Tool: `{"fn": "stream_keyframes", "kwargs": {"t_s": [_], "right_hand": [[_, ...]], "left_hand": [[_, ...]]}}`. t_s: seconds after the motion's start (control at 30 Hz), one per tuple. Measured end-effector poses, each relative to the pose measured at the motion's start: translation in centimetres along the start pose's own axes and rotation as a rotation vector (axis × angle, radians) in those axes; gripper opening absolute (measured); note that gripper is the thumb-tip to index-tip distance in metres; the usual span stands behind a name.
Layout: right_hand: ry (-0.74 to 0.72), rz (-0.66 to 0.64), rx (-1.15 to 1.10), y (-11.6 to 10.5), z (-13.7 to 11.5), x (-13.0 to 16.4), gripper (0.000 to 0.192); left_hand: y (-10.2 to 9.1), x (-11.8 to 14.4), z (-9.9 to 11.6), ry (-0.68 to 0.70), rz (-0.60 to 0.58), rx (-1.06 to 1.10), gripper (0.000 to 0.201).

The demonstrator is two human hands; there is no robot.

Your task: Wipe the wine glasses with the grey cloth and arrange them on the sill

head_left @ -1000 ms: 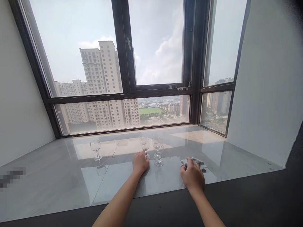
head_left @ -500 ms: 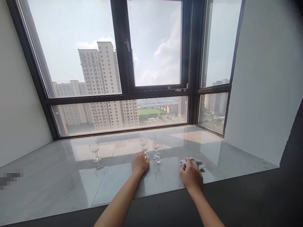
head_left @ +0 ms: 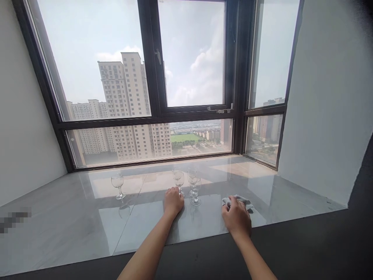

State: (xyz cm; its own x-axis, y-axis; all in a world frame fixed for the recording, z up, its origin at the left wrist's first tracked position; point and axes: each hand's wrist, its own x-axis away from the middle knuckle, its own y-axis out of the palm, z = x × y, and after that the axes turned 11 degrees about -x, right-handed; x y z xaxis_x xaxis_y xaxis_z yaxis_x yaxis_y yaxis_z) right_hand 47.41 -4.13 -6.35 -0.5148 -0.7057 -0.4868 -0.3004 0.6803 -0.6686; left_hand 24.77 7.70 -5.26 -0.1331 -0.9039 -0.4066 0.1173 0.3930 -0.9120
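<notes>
My left hand [head_left: 174,201] rests on the tiled windowsill with its fingers curled under. Just beyond its knuckles stands a clear stemmed glass [head_left: 178,178], its foot partly hidden by the fingers. Further right, a second stemmed glass [head_left: 196,190] stands upright, overlapping another glass [head_left: 191,178] behind it. My right hand [head_left: 237,217] grips a crumpled grey-and-white cloth [head_left: 247,204] lying on the sill, fingers bent over it. Apart from the others, a stemmed glass [head_left: 118,182] stands upright on the left.
The glossy grey sill [head_left: 72,229] reflects the window and ends in a front edge close to my wrists. Behind the glasses rises a dark window frame [head_left: 192,116]. A white wall [head_left: 323,109] bounds the right side, and a blurred patch [head_left: 14,218] covers something at the far left.
The whole view has shifted very slightly to the right. Both hands, the cloth and the glasses keep their places on the sill.
</notes>
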Motion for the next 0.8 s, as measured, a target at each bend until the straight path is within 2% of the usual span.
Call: {"fn": "stream_keyframes", "kwargs": {"t_s": [0.33, 0.8], "right_hand": [[0.017, -0.021, -0.021, -0.38, -0.31, 0.05, 0.034], [-0.011, 0.003, -0.006, 0.07, 0.03, -0.10, 0.032]], "left_hand": [[0.14, 0.05, 0.19, -0.047, 0.019, -0.030, 0.022], [0.21, 0.04, 0.22, -0.037, 0.024, -0.032, 0.025]]}}
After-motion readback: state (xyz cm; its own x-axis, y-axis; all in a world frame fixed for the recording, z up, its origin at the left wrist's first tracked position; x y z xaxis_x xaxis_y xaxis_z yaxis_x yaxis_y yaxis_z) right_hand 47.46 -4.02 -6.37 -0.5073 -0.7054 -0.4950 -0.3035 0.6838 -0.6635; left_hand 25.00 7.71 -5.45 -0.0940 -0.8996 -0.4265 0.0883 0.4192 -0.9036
